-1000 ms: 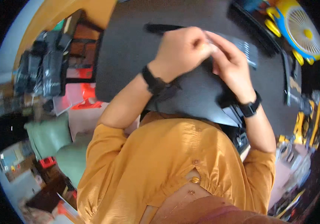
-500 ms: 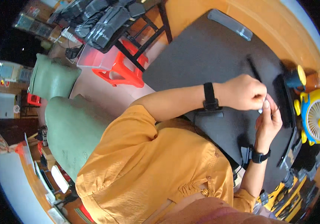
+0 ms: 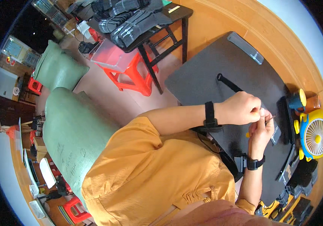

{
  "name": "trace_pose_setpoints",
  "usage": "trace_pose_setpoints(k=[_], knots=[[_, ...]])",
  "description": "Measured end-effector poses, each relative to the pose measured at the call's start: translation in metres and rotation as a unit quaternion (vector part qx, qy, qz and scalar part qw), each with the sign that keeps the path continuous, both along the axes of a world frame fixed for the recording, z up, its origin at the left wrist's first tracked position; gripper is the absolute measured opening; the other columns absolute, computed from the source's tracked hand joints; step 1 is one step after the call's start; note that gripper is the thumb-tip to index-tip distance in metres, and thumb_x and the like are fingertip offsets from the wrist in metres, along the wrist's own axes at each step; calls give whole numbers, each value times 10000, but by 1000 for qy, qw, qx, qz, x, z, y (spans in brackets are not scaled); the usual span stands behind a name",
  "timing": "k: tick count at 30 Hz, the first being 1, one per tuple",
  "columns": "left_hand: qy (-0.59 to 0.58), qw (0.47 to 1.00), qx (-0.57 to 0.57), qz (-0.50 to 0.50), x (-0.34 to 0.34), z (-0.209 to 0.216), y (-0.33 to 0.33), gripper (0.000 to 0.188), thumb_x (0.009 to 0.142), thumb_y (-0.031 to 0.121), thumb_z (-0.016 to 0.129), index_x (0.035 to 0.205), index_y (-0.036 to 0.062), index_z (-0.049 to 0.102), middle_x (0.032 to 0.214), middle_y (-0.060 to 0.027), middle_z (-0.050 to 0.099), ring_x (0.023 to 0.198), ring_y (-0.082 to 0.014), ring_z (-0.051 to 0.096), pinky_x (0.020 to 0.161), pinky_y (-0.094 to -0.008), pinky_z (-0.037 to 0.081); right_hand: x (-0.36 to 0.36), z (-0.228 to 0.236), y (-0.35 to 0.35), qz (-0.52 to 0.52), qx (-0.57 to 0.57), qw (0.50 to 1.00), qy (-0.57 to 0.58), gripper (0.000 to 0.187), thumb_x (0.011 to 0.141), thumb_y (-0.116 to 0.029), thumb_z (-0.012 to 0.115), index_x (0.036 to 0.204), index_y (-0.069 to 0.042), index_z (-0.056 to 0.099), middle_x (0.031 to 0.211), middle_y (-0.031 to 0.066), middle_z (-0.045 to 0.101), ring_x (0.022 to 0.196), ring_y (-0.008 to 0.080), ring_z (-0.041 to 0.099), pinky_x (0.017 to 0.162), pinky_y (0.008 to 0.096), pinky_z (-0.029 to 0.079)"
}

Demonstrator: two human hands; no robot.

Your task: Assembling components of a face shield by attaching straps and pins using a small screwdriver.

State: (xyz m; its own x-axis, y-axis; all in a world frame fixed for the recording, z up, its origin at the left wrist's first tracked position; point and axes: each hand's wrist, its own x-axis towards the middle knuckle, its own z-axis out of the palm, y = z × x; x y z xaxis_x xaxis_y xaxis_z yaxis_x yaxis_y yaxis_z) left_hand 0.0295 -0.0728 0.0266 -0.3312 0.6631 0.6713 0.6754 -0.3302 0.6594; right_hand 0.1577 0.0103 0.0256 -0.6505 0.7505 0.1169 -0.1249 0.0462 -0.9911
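Note:
My left hand [image 3: 240,108] is closed, its fingers pinched together over the dark table, right up against the fingertips of my right hand [image 3: 259,142]. Between thumb and fingers my right hand pinches something slim; a thin dark piece [image 3: 271,119] pokes out past its fingers. What the left fingers grip is hidden. A black strap [image 3: 228,82] with a looped end lies on the table and runs out of sight behind my left hand. Close to the right hand are a small grey-and-white packet [image 3: 276,135] and a little yellow piece [image 3: 247,135]. Both wrists wear black bands.
A yellow-and-blue fan [image 3: 317,139], a dark cup [image 3: 296,99] and an orange cup [image 3: 313,103] line the wall side. A packaged strip [image 3: 245,48] lies at the table's [image 3: 195,71] far edge. Bundled black straps [image 3: 139,28] cover another table, beside a red stool [image 3: 135,77].
The view has shifted, so the table sits lower and more of the black strap shows. Both hands stay pinched together; the packet and yellow piece near the right hand have come into sight.

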Motion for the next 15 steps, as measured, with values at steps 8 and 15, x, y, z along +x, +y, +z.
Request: trace_pose_setpoints(k=[8, 15], knots=[[-40, 997, -25, 53, -13, -16, -39, 160, 781, 143, 658, 711, 22, 580, 639, -148, 591, 599, -324, 613, 536, -387, 473, -26, -4, -25, 63, -87, 993, -53, 183, 969, -262, 597, 944, -82, 575, 573, -58, 459, 416, 16, 361, 369, 177, 276], [-90, 992, -38, 80, -13, -10, -55, 266, 874, 250, 663, 767, 17, 590, 651, -144, 608, 585, -303, 628, 531, -392, 477, -37, -13, -37, 14, 112, 993, -30, 137, 970, -170, 585, 1000, -38, 599, 729, -29, 551, 512, 21, 420, 448, 177, 326]])
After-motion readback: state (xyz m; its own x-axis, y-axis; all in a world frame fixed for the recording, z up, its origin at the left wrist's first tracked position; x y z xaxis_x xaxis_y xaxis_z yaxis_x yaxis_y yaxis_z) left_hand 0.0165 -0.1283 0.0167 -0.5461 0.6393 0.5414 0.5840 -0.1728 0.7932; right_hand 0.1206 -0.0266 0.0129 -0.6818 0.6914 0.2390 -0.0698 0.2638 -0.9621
